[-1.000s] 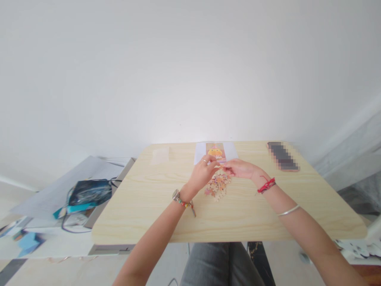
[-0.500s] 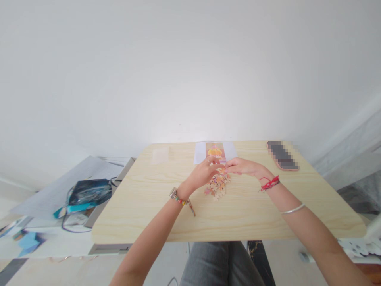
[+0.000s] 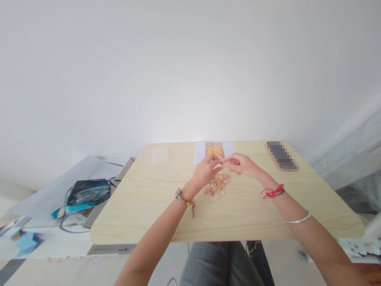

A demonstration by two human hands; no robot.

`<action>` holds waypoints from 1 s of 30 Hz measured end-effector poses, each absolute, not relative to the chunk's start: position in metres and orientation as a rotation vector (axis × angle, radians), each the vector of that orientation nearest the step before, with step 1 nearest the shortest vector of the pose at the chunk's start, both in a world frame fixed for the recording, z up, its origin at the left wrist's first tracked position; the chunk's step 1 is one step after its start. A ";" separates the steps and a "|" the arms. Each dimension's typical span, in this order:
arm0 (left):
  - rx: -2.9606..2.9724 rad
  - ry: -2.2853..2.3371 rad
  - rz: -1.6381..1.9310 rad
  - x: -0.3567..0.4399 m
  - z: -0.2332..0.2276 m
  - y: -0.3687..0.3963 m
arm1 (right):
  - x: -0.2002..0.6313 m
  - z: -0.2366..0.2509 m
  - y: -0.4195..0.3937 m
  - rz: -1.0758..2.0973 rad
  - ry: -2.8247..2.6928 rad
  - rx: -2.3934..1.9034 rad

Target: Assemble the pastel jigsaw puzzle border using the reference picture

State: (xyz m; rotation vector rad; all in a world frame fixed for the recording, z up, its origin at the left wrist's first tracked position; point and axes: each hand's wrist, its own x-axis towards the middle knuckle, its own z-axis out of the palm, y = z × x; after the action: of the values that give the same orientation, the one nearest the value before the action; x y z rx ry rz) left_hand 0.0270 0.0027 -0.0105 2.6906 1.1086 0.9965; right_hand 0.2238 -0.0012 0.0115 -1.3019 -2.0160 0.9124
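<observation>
My left hand (image 3: 204, 171) and my right hand (image 3: 243, 164) meet at the fingertips above the table, in front of a printed picture sheet (image 3: 199, 152). Between the fingertips shows a small orange puzzle piece (image 3: 224, 165), pinched from both sides; whether it is one piece or two joined is too small to tell. Just below the hands lies a heap of loose puzzle pieces (image 3: 219, 185), in orange, pink and pale wood tones. A few more pieces lie partly hidden under my right hand. The sheet carries a yellow cartoon figure, its lower part covered by my fingers.
A phone (image 3: 281, 155), blurred out, lies at the right rear of the wooden table (image 3: 143, 206). A thin pale sheet (image 3: 160, 155) rests at the left rear. Left of the table, a dark bag (image 3: 89, 192) sits on a lower surface. The wall rises behind.
My right hand has lifted slightly and its fingers have spread more around the orange piece, which now shows between both hands. My left hand has shifted a little to the right.
</observation>
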 end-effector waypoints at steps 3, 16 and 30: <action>2.708 1.126 1.017 0.026 -0.011 0.001 | 0.220 0.012 -0.009 0.530 -2.137 -1.198; 2.592 1.421 0.850 -0.042 -0.036 0.012 | 0.145 -0.017 0.022 0.240 -2.513 -1.065; 2.507 1.520 0.869 -0.058 -0.049 0.009 | 0.158 -0.029 0.031 0.300 -2.483 -1.090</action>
State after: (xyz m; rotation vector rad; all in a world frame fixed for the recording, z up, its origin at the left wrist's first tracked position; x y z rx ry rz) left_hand -0.0580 0.0087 -0.0490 2.5065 1.5204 0.8692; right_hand 0.1580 0.0314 -0.0287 -1.0896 -2.4827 0.3000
